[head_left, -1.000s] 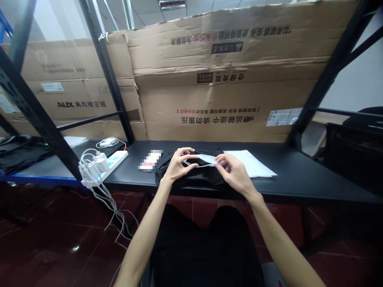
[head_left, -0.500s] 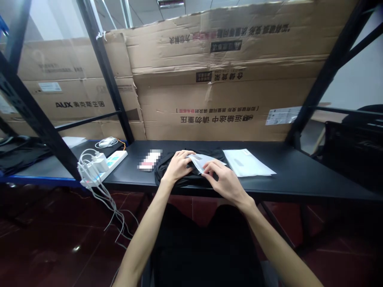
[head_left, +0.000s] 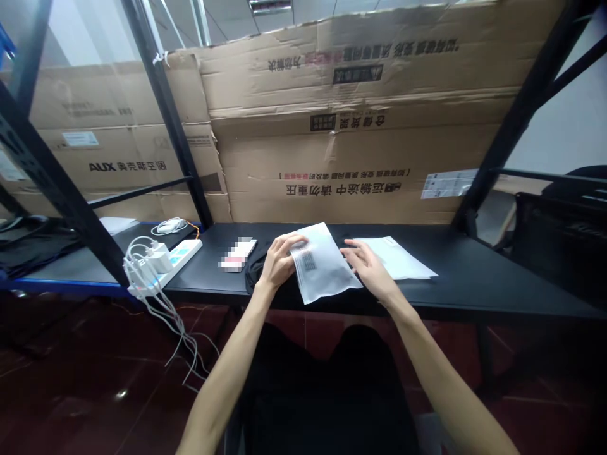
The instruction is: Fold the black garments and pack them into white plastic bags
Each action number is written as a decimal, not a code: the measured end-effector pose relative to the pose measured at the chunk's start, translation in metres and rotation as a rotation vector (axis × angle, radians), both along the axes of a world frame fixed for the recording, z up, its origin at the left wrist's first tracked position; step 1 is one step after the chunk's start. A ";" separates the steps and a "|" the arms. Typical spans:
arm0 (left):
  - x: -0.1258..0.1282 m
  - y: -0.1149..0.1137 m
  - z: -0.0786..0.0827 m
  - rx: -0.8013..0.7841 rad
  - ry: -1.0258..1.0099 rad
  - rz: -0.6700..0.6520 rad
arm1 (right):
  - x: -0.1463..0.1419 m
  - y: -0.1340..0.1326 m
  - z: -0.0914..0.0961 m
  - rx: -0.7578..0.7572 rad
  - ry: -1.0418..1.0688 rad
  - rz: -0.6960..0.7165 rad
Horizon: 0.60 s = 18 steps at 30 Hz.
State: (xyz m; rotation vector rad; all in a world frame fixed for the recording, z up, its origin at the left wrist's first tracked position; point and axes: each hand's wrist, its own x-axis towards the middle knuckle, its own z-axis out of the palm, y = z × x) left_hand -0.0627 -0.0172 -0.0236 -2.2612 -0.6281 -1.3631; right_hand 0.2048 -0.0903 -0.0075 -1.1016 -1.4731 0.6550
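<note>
I'm pressing translucent white plastic bag point(head_left: 322, 265) flat mid-table with left hand point(head_left: 284, 259), grip unclear; right hand point(head_left: 367, 268) opening just beside, fingers spread.

On the black bench point(head_left: 474, 272), a power strip point(head_left: 165, 267) and a blurred packet point(head_left: 236, 254) lie left of the dark cloth point(head_left: 253, 278), white papers point(head_left: 393, 258) right of it.
</note>
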 end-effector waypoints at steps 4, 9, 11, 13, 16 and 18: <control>-0.003 0.000 -0.002 0.016 -0.029 -0.014 | -0.004 -0.001 -0.003 -0.209 0.070 0.233; -0.003 0.001 0.001 0.003 -0.009 -0.068 | -0.007 0.005 -0.006 -0.184 0.220 0.184; -0.002 0.000 0.002 0.028 -0.020 -0.118 | 0.000 0.011 -0.009 -0.167 0.265 0.121; 0.000 0.000 0.003 0.039 -0.028 -0.155 | 0.010 0.018 -0.011 -0.143 0.292 0.058; 0.001 -0.002 0.003 -0.018 -0.016 -0.198 | 0.026 0.023 -0.010 -0.107 0.301 -0.019; 0.001 -0.004 0.002 -0.091 -0.026 -0.242 | 0.037 0.026 -0.007 -0.081 0.295 -0.083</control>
